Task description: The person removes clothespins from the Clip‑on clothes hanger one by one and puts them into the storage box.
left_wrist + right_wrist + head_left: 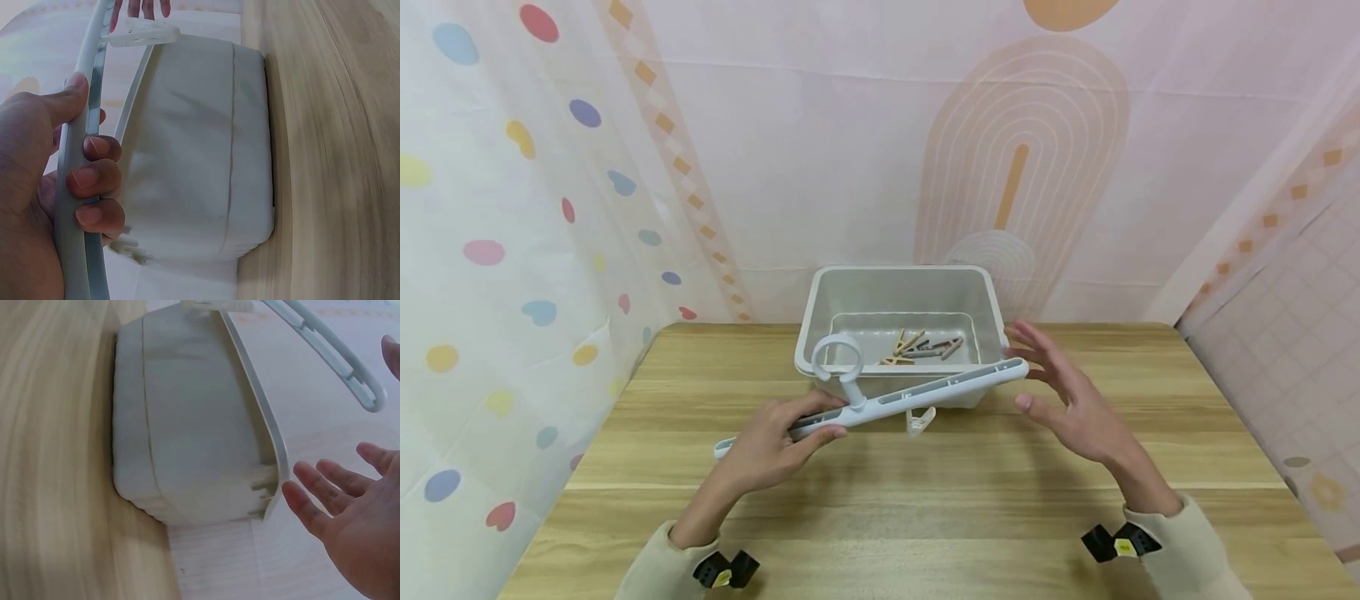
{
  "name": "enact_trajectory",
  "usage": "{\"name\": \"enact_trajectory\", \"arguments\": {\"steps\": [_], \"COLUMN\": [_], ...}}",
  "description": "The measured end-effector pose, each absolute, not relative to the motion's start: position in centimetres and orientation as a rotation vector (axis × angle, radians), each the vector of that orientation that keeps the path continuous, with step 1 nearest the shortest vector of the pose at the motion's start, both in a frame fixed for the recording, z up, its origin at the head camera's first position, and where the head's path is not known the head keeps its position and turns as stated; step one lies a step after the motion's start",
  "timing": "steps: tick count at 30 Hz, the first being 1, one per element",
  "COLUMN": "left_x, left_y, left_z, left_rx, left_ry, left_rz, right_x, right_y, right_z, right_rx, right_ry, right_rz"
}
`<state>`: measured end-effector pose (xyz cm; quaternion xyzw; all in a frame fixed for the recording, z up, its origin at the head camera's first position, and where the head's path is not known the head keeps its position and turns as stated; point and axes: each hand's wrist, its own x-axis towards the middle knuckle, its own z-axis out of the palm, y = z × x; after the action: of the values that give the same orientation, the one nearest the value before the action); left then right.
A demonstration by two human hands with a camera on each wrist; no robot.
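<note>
My left hand (767,442) grips a pale blue plastic hanger (940,388) near its hook (838,340), thumb on one side and fingers curled round the bar. The hanger slants up to the right in front of a grey bin (891,383). A whitish clip (919,421) hangs below the bar; the left wrist view shows the clip (144,34) against it. Beside the hanger's right end, my right hand (1067,400) is held with fingers spread, apart from the bar. In the right wrist view, nothing lies in that hand (362,512).
Several clothespins (925,350) in brown and grey tones lie on the bin's floor. The bin stands at the back of the wooden table (910,517). A patterned curtain (850,167) hangs behind it and along the left side.
</note>
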<state>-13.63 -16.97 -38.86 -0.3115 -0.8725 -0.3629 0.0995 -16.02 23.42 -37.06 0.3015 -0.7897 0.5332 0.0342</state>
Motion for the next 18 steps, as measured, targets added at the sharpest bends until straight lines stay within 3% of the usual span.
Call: {"name": "enact_trajectory", "arguments": {"steps": [18], "left_x": [-13.6], "left_y": [-15.9], "left_z": [-38.6], "left_rx": [-0.920], "left_ry": [-2.538], "left_rz": [-1.082], "right_x": [-13.4], "right_y": [21.5], "right_z": [-39.4], "right_rx": [0.933], "right_ry": [-2.316], "right_rz": [1.737]}}
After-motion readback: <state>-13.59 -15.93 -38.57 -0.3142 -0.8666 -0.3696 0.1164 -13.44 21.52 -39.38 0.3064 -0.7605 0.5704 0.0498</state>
